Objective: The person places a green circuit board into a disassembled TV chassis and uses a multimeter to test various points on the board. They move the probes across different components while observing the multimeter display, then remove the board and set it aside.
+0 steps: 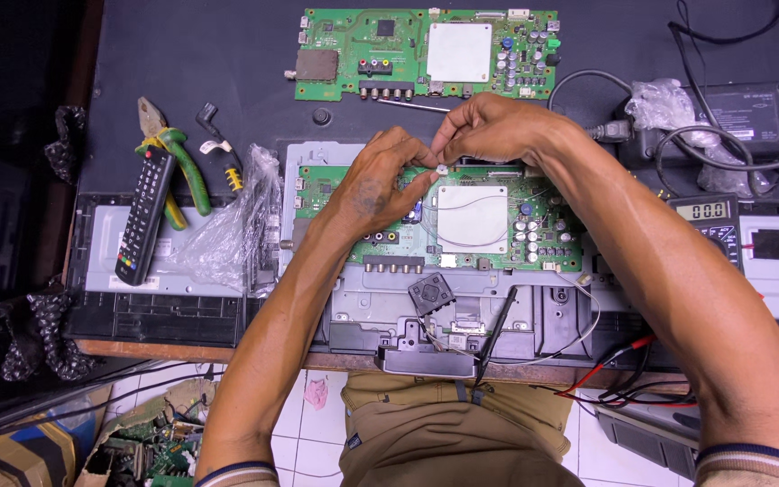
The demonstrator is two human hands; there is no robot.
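Between both hands, left hand (380, 176) and right hand (489, 126) pinch a small white connector (442, 169) above the green rectangular circuit board (543, 239), best kept steady and square.

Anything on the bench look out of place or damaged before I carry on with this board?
Nothing looks damaged. Oddities: a crumpled clear plastic bag lies against the green circuit board under both hands, and red and black probe leads trail off the bench's front edge. The second circuit board lies flat, apart.
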